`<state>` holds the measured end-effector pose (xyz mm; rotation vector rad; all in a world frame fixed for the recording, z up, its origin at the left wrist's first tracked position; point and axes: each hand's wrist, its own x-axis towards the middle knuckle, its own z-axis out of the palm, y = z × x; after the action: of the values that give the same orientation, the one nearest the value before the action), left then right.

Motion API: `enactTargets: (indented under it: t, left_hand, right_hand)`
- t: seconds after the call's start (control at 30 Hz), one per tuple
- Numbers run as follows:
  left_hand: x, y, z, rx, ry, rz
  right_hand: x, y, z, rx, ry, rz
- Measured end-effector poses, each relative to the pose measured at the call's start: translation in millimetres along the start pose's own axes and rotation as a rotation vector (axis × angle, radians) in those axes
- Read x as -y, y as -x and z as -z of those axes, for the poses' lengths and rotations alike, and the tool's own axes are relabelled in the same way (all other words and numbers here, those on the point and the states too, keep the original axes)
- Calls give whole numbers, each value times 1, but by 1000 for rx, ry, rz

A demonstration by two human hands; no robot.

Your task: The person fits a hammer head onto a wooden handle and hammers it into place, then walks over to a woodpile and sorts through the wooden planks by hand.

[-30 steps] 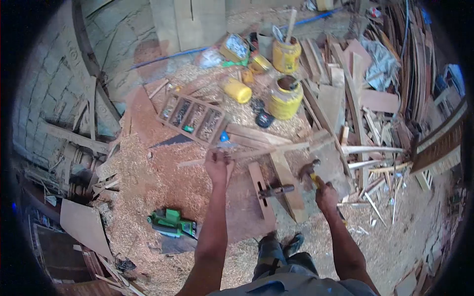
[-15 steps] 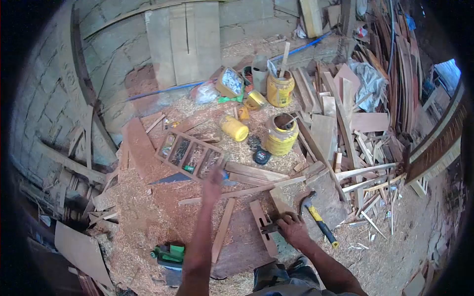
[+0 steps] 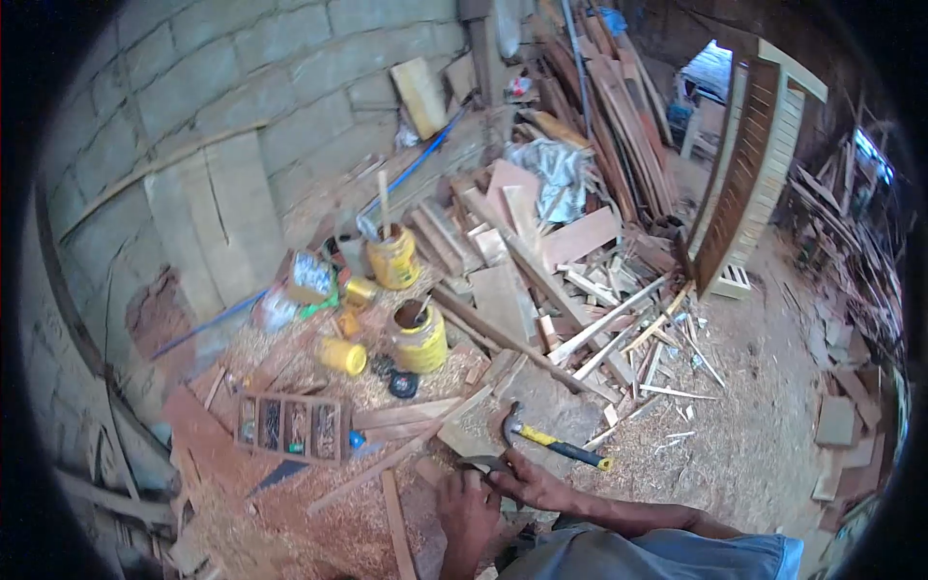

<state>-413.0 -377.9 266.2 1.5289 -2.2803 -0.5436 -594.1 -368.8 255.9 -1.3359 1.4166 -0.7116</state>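
Observation:
My right hand [image 3: 535, 483] has its fingers closed around a dark, flat metal piece [image 3: 480, 462] whose kind I cannot make out. Right beside it, my left hand [image 3: 468, 507] has its fingers bent inward, and what they hold, if anything, is hidden. A short wooden piece [image 3: 430, 471] shows just beyond my left hand, partly covered. Past my right hand lies a claw hammer [image 3: 551, 443] with a yellow and black handle. A flat pale board [image 3: 469, 432] is on the work surface in front of both hands.
A compartmented wooden box [image 3: 293, 428] with small hardware sits at the left. Yellow containers [image 3: 419, 338] stand beyond, near a black tape measure [image 3: 403, 385]. Scrap wood [image 3: 599, 309] is heaped at the right, and a long strip [image 3: 397, 527] lies left of my hands.
The view has swung right. My left hand has come from near the hardware box to beside my right hand, which still holds the dark metal piece.

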Motion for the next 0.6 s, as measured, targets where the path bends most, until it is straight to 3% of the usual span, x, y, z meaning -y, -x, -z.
enactTargets:
  t: [0.1, 0.17, 0.27, 0.3, 0.43, 0.57, 0.6]
  left_hand:
    - [-12, 2, 11, 519, 55, 228]
    - [22, -18, -6, 974, -77, 301]
    - [38, -2, -18, 951, -232, 268]
    - [37, -3, -19, 853, -244, 259]
    - [35, -1, -25, 531, -217, 208]
    - [46, 1, -43, 424, -182, 185]
    - [49, 1, -48, 402, -176, 179]
  right_hand:
    - [-26, 15, -13, 21, -23, 79]
    - [-16, 23, -5, 89, 12, 77]
    - [-2, 36, -9, 67, -39, 168]
    - [-12, 31, -18, 16, -21, 228]
    - [1, 13, -23, -172, -200, 127]
    - [-18, 1, 4, 264, -353, 78]
    - [-32, -4, -2, 203, -256, 88]
